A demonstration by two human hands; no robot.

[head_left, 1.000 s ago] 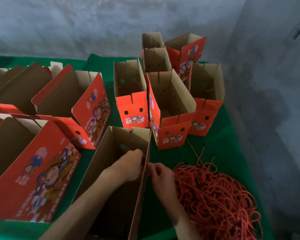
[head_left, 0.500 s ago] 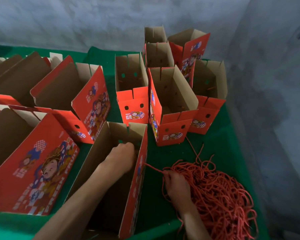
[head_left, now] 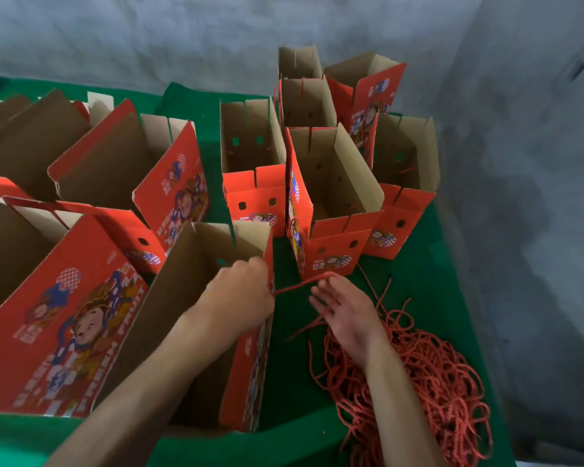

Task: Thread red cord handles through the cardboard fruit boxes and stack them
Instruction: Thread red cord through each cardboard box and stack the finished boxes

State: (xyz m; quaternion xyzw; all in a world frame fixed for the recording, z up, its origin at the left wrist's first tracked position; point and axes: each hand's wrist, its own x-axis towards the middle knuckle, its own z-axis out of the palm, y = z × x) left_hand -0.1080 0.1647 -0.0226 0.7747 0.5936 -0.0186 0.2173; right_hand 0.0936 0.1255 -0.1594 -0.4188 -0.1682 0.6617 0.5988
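Nearest the camera, a tangled pile of red cords (head_left: 425, 375) is lying on the green bench (head_left: 294, 443) at the right. Just beyond it the right hand (head_left: 346, 313) is hovering with its fingers spread and fairly straight, a single red cord (head_left: 300, 284) looping over the fingertips and running left to the side wall of the open box (head_left: 196, 298) in front. The left hand (head_left: 238, 296) is reaching inside that box, its fingers curled against the same wall, seemingly pinching the cord end where it comes through, though the grip itself is hidden. The threading of this box's handle appears to be under way; next the free end probably needs feeding through the second hole and securing inside. Farther back, a cluster of upright boxes (head_left: 331, 197) is standing, and more boxes (head_left: 122, 170) are lining the left.
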